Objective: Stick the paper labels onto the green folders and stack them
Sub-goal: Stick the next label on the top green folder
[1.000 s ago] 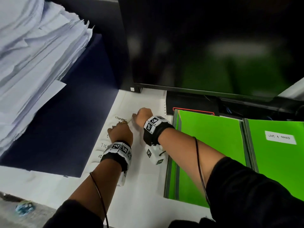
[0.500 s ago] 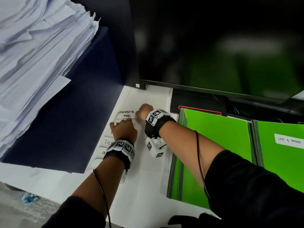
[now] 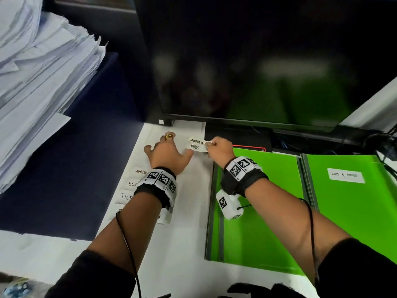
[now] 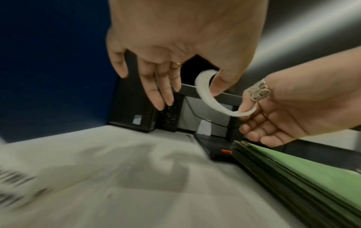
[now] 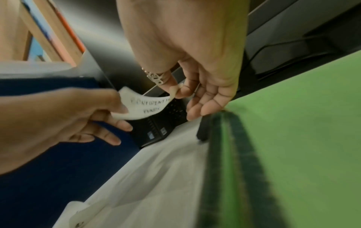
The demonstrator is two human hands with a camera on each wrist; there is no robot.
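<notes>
Both hands share the paper label (image 3: 197, 144), lifted clear of the white sheet (image 3: 189, 190): right hand (image 3: 219, 148) pinches one end, left hand (image 3: 167, 154) thumbs the other, fingers spread. Green folder (image 3: 268, 207) lies alongside, near the tabletop's right edge.

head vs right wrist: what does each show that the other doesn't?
Head only: the paper pile, the second green folder with its stuck label, and the remaining labels on the sheet.

Right wrist only: the right hand's fingertips pinching the peeled label's end, seen from below.

Both: the left hand and right hand holding the curled "confidential funds" label, beside the nearer green folder.
</notes>
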